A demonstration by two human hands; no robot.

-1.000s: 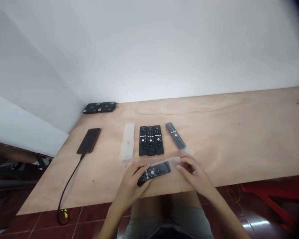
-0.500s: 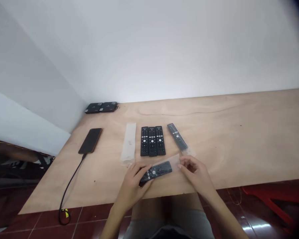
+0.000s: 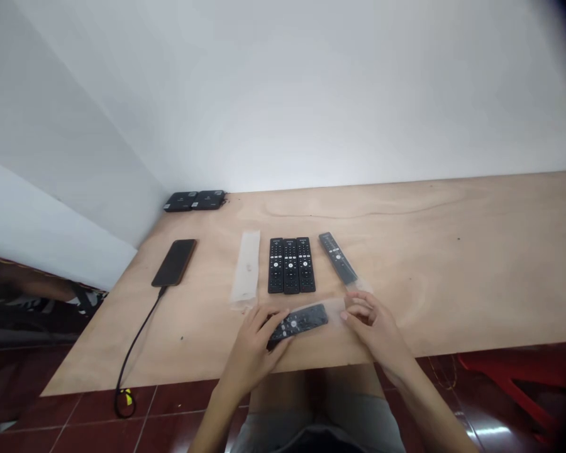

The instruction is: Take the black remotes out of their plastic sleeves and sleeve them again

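Note:
Near the table's front edge, my left hand (image 3: 257, 343) grips one end of a black remote control (image 3: 304, 319), which lies inside a translucent plastic sleeve (image 3: 336, 313). My right hand (image 3: 372, 324) pinches the far end of that sleeve between thumb and fingers. Beyond them, three black remote controls (image 3: 290, 265) stand side by side in a row. Right of the row, a bagged remote control (image 3: 338, 258) lies at a slant, the loose end of its sleeve close to my right hand. A flat plastic sleeve (image 3: 246, 267) lies left of the row.
To the left lies a dark phone (image 3: 174, 262) with a black cable (image 3: 141, 343) hanging over the front edge. Two black boxes (image 3: 208, 199) sit at the back left corner, by the wall. A red plastic stool or chair (image 3: 514, 374) stands beyond the front edge at right.
The view has shifted slightly. Both hands keep nearly the same hold on the remote control and its sleeve; nothing else on the table has visibly moved.

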